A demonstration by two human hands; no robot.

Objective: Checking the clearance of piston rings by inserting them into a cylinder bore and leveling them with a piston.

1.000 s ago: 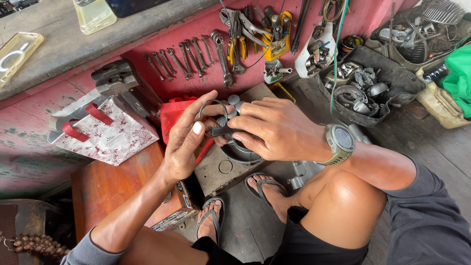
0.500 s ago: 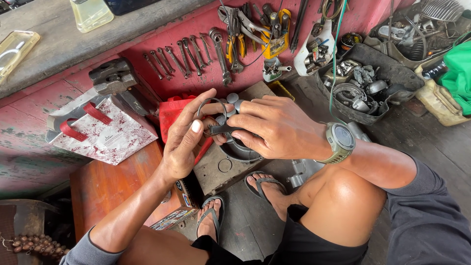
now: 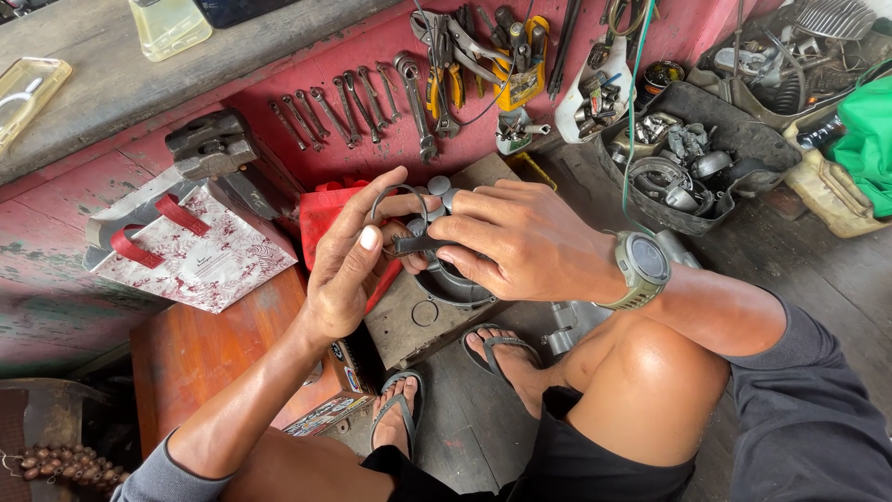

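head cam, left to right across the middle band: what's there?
White floral paper gift bag with red handles → left hand → small dark metal ring part → right hand → olive-green wristwatch → black tub of metal engine parts.

the right hand [image 3: 520,246] hides most of the small dark part [image 3: 413,244] (its shape unclear).

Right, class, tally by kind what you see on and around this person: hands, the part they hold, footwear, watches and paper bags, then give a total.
hands: 2 (left hand, right hand)
dark metal part between the hands: 1
flip-flops: 2
wristwatch: 1
patterned paper bag: 1
Total: 7
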